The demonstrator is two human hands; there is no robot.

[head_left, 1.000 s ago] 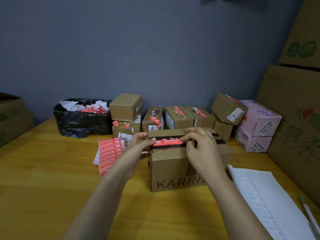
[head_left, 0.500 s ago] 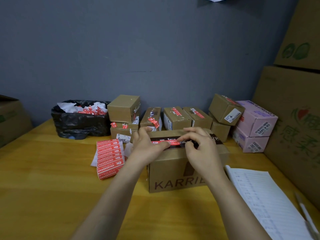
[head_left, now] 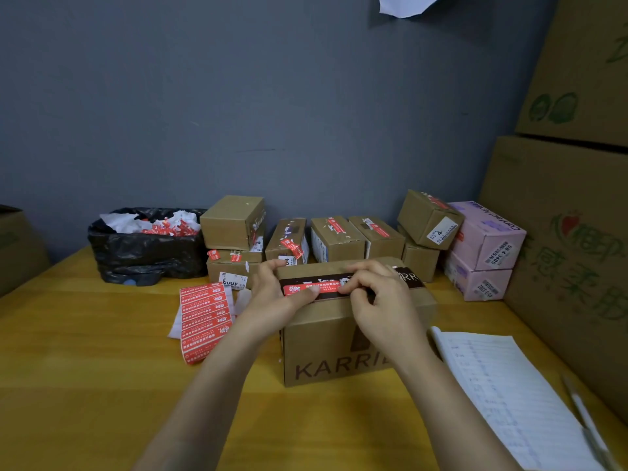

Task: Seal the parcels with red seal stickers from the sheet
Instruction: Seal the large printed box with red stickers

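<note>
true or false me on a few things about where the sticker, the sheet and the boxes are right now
1. The left hand grips the KARRIE box at its far corner, thumb on a red sticker. True.
2. The right hand rests on the notebook. False: it pinches the sticker's right end, and the notebook lies untouched.
3. The sticker sheet lies right of the box. False: the sticker sheet lies left of it.
4. The black bag holds red and white scraps. True.
5. Two pink boxes are stacked at the right. True.
</note>
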